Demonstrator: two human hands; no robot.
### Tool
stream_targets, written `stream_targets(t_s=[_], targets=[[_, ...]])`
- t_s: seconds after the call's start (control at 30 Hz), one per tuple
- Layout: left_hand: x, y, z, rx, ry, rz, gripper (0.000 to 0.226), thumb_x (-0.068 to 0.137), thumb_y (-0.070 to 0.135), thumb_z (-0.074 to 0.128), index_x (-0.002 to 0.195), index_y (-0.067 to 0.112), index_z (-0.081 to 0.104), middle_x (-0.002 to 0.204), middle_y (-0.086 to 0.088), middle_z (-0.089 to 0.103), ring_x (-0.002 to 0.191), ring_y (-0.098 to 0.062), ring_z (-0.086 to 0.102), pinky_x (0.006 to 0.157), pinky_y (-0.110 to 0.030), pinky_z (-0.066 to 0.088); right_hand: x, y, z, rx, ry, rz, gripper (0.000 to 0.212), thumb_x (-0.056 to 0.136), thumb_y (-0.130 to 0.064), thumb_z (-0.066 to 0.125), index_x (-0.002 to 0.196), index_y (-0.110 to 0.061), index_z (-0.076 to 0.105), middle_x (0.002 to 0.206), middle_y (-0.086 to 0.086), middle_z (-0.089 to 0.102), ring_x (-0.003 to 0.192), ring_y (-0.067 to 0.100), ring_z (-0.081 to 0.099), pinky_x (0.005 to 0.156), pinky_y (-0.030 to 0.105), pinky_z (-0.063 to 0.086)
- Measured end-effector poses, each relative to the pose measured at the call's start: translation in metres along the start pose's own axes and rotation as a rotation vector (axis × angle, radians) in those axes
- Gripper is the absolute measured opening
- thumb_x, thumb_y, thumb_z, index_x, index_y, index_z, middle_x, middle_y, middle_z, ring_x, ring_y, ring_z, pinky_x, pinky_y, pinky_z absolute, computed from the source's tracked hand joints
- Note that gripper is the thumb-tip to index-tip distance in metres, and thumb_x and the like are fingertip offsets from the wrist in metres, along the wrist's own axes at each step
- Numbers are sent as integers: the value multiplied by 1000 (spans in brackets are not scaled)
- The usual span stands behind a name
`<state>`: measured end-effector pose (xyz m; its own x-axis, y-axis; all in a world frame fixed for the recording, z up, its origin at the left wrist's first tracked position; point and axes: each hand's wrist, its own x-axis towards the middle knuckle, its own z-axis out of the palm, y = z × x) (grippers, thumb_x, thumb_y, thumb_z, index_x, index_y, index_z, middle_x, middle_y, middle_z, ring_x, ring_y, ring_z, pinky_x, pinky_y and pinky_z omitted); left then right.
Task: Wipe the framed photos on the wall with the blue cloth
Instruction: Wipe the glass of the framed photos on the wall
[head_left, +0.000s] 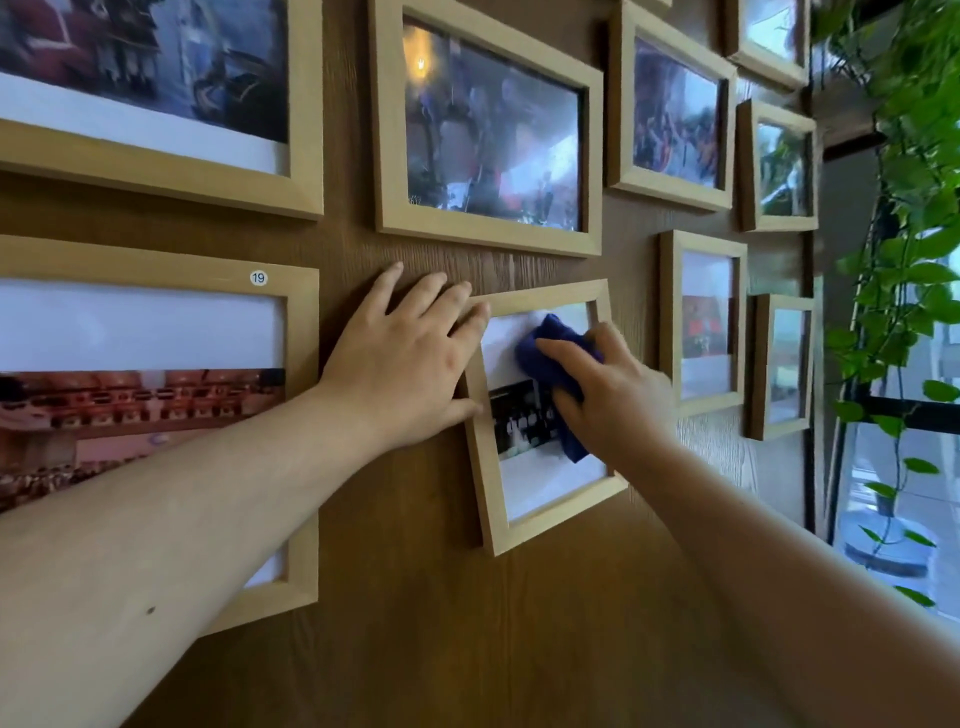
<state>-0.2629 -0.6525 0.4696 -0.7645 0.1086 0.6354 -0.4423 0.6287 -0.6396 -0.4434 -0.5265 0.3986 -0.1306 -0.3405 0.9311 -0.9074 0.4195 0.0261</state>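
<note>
A small light-wood framed photo hangs on the brown wooden wall, slightly tilted. My right hand presses a bunched dark blue cloth against its glass, covering the right part of the picture. My left hand lies flat with fingers spread on the wall, its fingertips and thumb touching the frame's left edge. Part of the cloth is hidden under my right palm.
Several more wooden frames surround it: a wide frame with a "19" sticker at left, a large frame above, smaller frames to the right. Green trailing plants and a window fill the right edge.
</note>
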Motion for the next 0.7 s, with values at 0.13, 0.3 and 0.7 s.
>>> stream_targets(t_s=[0.13,0.3,0.7], targets=[[-1,-1,4,7,12,4,91,77,70,50,147,17,26,154,-11,31,142,-30,23,117,-55,14,-4,24,3,-34,-1,211,41,84,-29,59,124,-28,53,108,7,50,73,29,57,54,35,48],[-2,-2,6,18,22,8,90,77,69,51,147,16,28,153,-13,32,142,-31,24,116,-56,15,-15,-6,9,76,-26,90,49,87,-41,53,133,-30,42,115,5,48,70,23,57,52,37,53],[-2,-2,9,18,39,12,91,76,70,53,145,14,32,152,-14,35,141,-32,27,115,-58,17,-41,21,17,42,25,231,38,89,-41,54,124,-26,55,110,1,52,71,24,59,49,32,48]])
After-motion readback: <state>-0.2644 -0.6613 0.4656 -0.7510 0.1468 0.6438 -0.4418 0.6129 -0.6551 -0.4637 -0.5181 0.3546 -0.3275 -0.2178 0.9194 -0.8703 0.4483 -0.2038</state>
